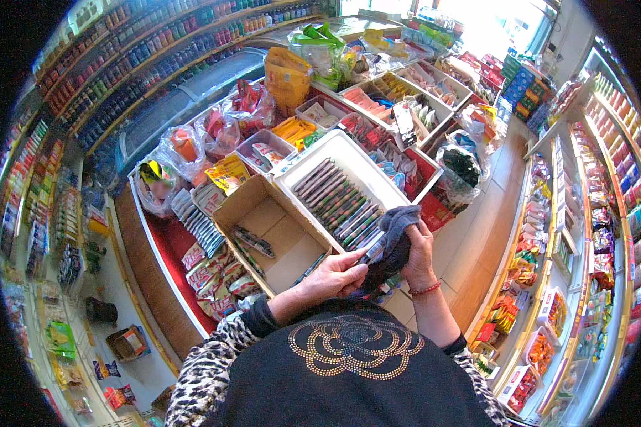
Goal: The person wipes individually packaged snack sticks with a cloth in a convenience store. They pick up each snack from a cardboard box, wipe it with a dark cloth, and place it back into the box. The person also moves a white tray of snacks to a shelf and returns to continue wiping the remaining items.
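Observation:
Low in front of my chest, my right hand [419,256] is closed around a dark grey-blue cloth [397,231]. My left hand [333,276] pinches the end of a slim packet, and the cloth wraps against its other end. Just beyond both hands, a white tray [356,148] holds a row of long, slim dark packets [335,199] lying side by side. To its left stands an open cardboard box [281,224] with a few similar slim packets [253,242] on its bottom and along its side.
Beyond the tray, a divided display [445,114] carries many bagged snacks. Clear plastic bags [185,146] and an orange-yellow bag [287,78] stand at the left and back. Shelves of packaged goods [523,267] line the right, and shelved bottles [157,43] line the far left.

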A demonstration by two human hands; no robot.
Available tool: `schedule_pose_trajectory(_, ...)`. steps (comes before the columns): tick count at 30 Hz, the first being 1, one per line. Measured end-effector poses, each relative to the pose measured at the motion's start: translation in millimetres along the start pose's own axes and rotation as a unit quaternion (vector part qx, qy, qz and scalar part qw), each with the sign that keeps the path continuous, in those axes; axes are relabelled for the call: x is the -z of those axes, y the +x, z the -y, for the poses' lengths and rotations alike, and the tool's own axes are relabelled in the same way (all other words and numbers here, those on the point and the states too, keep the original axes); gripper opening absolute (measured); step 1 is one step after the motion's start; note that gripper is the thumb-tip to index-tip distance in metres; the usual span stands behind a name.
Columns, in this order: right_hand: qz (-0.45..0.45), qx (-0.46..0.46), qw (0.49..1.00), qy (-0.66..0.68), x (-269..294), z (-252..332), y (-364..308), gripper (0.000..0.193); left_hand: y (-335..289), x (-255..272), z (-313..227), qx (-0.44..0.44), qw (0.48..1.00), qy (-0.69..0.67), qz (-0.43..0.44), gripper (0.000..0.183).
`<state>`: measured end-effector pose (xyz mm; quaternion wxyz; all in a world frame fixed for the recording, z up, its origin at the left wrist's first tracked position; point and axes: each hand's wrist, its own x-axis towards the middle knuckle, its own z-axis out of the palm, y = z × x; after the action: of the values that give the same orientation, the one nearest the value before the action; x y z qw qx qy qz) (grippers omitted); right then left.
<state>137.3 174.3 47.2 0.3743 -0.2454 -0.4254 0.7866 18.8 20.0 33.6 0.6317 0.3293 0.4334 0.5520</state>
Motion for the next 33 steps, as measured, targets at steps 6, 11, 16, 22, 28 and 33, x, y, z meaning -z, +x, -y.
schedule_pose_trajectory(6, 0.03, 0.004, 0.999, 0.016, 2.2, -34.8, -13.9, 0.025, 18.7, 0.2, 16.3, 0.032, 0.996, -0.05, -0.06, 0.04)
schedule_pose_trajectory(11, 0.047, 0.076, 0.996, 0.013, 14.9, -8.3, 2.6, 0.042, 19.8, 6.9, 18.4, -0.201, 0.944, 0.25, -0.078, 0.039)
schedule_pose_trajectory(16, 0.024, -0.01, 0.991, 0.131, 20.4, 13.4, 9.8, 0.047, 16.4, 2.6, 16.1, -0.07, 0.995, -0.039, -0.059, 0.032)
schedule_pose_trajectory(22, 0.091, -0.035, 0.984, -0.148, 5.9, -14.3, -19.7, 0.02, 26.9, 4.2, 0.7, -0.253, 0.839, 0.478, -0.061, 0.019)
schedule_pose_trajectory(28, 0.153, 0.014, 0.933, -0.325, -1.7, 5.4, -25.3, 0.025, 27.3, 13.0, -48.7, -0.173, 0.93, 0.263, -0.188, 0.017)
schedule_pose_trajectory(33, 0.231, -0.001, 0.9, -0.37, -6.7, 17.2, -29.8, 0.029, 29.6, -0.7, -67.6, -0.113, 0.916, 0.364, -0.13, 0.018)
